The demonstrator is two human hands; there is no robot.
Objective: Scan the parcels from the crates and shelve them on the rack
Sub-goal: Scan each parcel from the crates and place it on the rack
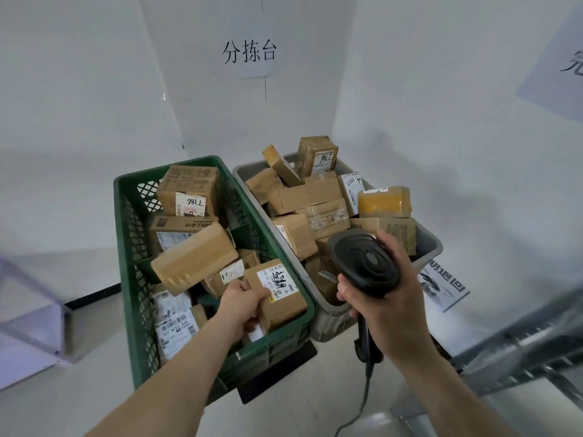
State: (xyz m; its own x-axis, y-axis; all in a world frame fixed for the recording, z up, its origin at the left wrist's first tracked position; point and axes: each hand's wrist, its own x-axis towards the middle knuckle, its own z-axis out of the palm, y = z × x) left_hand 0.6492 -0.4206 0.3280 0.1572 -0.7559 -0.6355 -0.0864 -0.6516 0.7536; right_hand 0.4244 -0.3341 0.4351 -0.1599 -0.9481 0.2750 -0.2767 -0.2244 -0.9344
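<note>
A green plastic crate (124,247) and a grey crate (429,244) stand side by side on the floor, both heaped with brown cardboard parcels. My left hand (244,304) grips a small brown parcel (280,298) with a white handwritten label at the near right corner of the green crate. My right hand (388,298) holds a black barcode scanner (362,263) over the near part of the grey crate, its head pointing away from me and its cable hanging down.
White walls close in behind the crates, with a paper sign (249,52) above. A metal rack frame (520,351) shows at the lower right. A clear plastic bin (28,310) sits at the left. A printed sheet (441,285) lies on the floor beside the grey crate.
</note>
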